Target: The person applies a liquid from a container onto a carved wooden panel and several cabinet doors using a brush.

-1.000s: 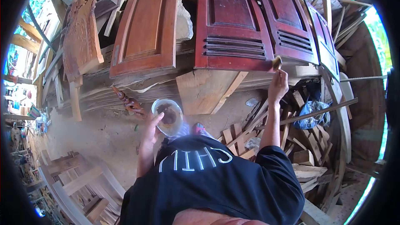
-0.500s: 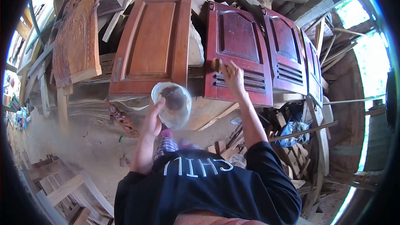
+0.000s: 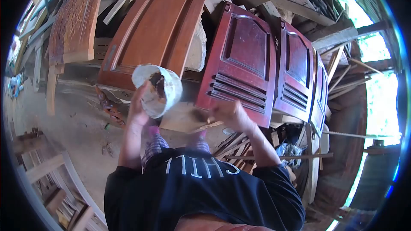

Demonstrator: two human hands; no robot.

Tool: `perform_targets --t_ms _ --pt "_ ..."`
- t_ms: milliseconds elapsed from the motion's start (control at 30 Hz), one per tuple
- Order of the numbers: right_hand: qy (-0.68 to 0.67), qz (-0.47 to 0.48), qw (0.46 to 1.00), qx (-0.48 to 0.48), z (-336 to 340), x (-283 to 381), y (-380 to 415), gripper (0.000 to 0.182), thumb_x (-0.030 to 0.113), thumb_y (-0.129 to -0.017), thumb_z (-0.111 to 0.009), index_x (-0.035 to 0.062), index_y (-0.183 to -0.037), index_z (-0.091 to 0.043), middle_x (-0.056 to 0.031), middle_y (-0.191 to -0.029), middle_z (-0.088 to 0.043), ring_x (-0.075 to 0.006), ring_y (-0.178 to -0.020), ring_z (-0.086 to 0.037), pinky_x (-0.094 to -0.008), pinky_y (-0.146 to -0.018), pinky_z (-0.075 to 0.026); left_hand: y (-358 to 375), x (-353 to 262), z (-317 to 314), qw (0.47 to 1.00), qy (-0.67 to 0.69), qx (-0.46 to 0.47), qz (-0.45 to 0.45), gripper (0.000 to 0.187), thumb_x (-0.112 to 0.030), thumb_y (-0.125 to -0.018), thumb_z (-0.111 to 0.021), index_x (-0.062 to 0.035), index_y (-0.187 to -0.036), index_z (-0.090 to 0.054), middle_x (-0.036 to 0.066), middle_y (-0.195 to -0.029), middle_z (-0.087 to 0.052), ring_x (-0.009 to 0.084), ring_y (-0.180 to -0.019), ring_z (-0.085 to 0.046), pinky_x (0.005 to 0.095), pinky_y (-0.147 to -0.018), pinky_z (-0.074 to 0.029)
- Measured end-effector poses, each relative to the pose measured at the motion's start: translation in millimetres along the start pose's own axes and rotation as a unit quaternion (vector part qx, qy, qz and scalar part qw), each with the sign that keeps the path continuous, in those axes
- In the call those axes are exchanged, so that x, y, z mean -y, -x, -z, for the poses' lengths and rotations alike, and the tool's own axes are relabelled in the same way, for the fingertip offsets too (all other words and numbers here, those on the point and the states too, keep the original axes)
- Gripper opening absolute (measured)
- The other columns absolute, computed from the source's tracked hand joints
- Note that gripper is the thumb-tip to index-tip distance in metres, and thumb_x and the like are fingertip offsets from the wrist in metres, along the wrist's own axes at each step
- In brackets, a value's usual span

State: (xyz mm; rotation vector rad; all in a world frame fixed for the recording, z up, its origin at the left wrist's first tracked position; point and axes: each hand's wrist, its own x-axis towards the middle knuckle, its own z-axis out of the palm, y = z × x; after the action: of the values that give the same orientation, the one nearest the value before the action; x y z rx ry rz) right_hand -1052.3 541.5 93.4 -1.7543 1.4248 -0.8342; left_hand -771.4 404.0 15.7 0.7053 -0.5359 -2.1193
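A whitish tub with dark brown stuff inside is tilted in my left hand, whose fingers hold its left side. It hangs in front of the orange-brown wooden panel. My right hand is closed around a brush, blurred by motion, just below the lower edge of the dark red louvered panel. The brush head points left, toward the tub, and is apart from it.
More dark red panels lean to the right. A carved wooden panel stands at the left. Wooden frames lie at the lower left, and scrap wood is piled behind and to the right.
My right hand has brought the brush down and left, off the red panel. The tub has moved left and tipped toward the right hand. The view has shifted and turned.
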Motion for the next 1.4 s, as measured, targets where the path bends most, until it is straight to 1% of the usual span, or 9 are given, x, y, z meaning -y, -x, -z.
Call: perform_targets --t_ms 67,233,500,567,633,767,967,1033,1400 --pt "-0.194 -0.054 0.975 -0.094 23.7 -48.2 -18.7 0.018 0.018 -0.095 -0.06 -0.0002 -0.093 -0.063 -0.0039 -0.071 -0.062 -0.0083 -0.067 -0.059 -0.0243 -0.061 -0.048 -0.8 2.6 -9.5 0.999 0.001 -0.028 -0.017 0.054 -0.034 -0.093 -0.06 -0.0019 -0.134 -0.046 0.011 -0.131 -0.055 0.0239 -0.121 -0.054 0.041 -0.103 -0.045" --pt "-0.261 -0.164 0.919 -0.246 79.9 -133.3 -41.8 0.017 0.014 -0.095 -0.058 -0.0012 -0.089 -0.061 -0.0063 -0.076 -0.069 -0.0077 -0.062 -0.062 -0.022 -0.055 -0.049 2.0 7.4 -19.5 0.989 -0.017 -0.135 -0.049 0.066 -0.048 -0.088 -0.06 -0.0151 -0.142 -0.042 0.007 -0.138 -0.05 0.0311 -0.128 -0.047 0.0601 -0.101 -0.036" --pt "-0.029 -0.262 0.881 -0.393 216.3 -184.4 165.5 0.014 0.013 -0.089 -0.059 -0.0002 -0.086 -0.064 -0.0066 -0.068 -0.067 -0.0082 -0.063 -0.064 -0.0228 -0.05 -0.05 1.8 11.7 -33.7 0.986 -0.003 -0.167 -0.024 0.077 -0.059 -0.079 -0.064 -0.0188 -0.141 -0.043 0.008 -0.142 -0.046 0.0327 -0.13 -0.041 0.0586 -0.1 -0.032" --pt "0.118 -0.184 0.872 -0.439 226.4 -187.0 182.1 0.01 0.009 -0.089 -0.062 0.0008 -0.085 -0.062 -0.0035 -0.066 -0.063 -0.0085 -0.061 -0.058 -0.0236 -0.058 -0.047 1.0 10.6 -34.4 0.986 -0.002 -0.165 -0.015 0.074 -0.058 -0.079 -0.065 -0.0198 -0.139 -0.045 0.008 -0.14 -0.047 0.0322 -0.128 -0.043 0.0576 -0.099 -0.033" --pt "0.078 -0.136 0.895 -0.417 212.4 -140.4 165.3 0.002 0.001 -0.088 -0.061 0.0016 -0.09 -0.062 -0.0044 -0.075 -0.062 -0.0081 -0.072 -0.056 -0.0234 -0.066 -0.046 -2.7 8.3 -31.1 0.985 0.007 -0.17 -0.009 0.072 -0.057 -0.078 -0.066 -0.0205 -0.138 -0.046 0.008 -0.139 -0.048 0.0321 -0.128 -0.043 0.0578 -0.1 -0.032" --pt "0.227 -0.068 0.961 -0.141 181.8 -135.2 173.7 0.014 0.007 -0.086 -0.065 0.0017 -0.099 -0.065 -0.0139 -0.086 -0.062 -0.0271 -0.072 -0.061 -0.0341 -0.064 -0.048 -0.4 9.6 -38.9 0.974 -0.017 -0.226 -0.029 0.076 -0.055 -0.074 -0.07 -0.0197 -0.138 -0.046 0.008 -0.139 -0.047 0.0331 -0.13 -0.04 0.058 -0.101 -0.028" --pt "0.155 -0.067 0.985 0.023 156.3 -48.1 215.2 0.012 0.009 -0.084 -0.069 0.0001 -0.092 -0.068 -0.0103 -0.077 -0.065 -0.0214 -0.07 -0.065 -0.0312 -0.064 -0.051 3.4 13.1 -48.3 0.977 -0.007 -0.211 -0.024 0.088 -0.059 -0.071 -0.07 -0.0194 -0.144 -0.038 0.009 -0.144 -0.04 0.0338 -0.135 -0.034 0.0587 -0.106 -0.019" --pt "-0.006 -0.227 0.97 0.089 163.6 -44.9 221.5 0.011 0.008 -0.085 -0.068 -0.0013 -0.09 -0.069 -0.0069 -0.078 -0.067 -0.0133 -0.071 -0.065 -0.0269 -0.063 -0.052 1.4 12.8 -41.4 0.978 -0.012 -0.206 -0.015 0.089 -0.06 -0.07 -0.07 -0.0193 -0.143 -0.039 0.008 -0.143 -0.041 0.0332 -0.134 -0.035 0.0562 -0.107 -0.02" --pt "-0.077 -0.219 0.963 -0.135 225.4 -134.9 196.9 0.012 0.009 -0.085 -0.07 -0.0015 -0.09 -0.067 -0.0073 -0.079 -0.07 -0.012 -0.071 -0.066 -0.0255 -0.067 -0.056 -6.0 8.2 -27.3 0.985 -0.047 -0.166 0.033 0.094 -0.063 -0.063 -0.073 -0.0215 -0.141 -0.041 0.007 -0.143 -0.041 0.0309 -0.132 -0.035 0.0539 -0.107 -0.019"
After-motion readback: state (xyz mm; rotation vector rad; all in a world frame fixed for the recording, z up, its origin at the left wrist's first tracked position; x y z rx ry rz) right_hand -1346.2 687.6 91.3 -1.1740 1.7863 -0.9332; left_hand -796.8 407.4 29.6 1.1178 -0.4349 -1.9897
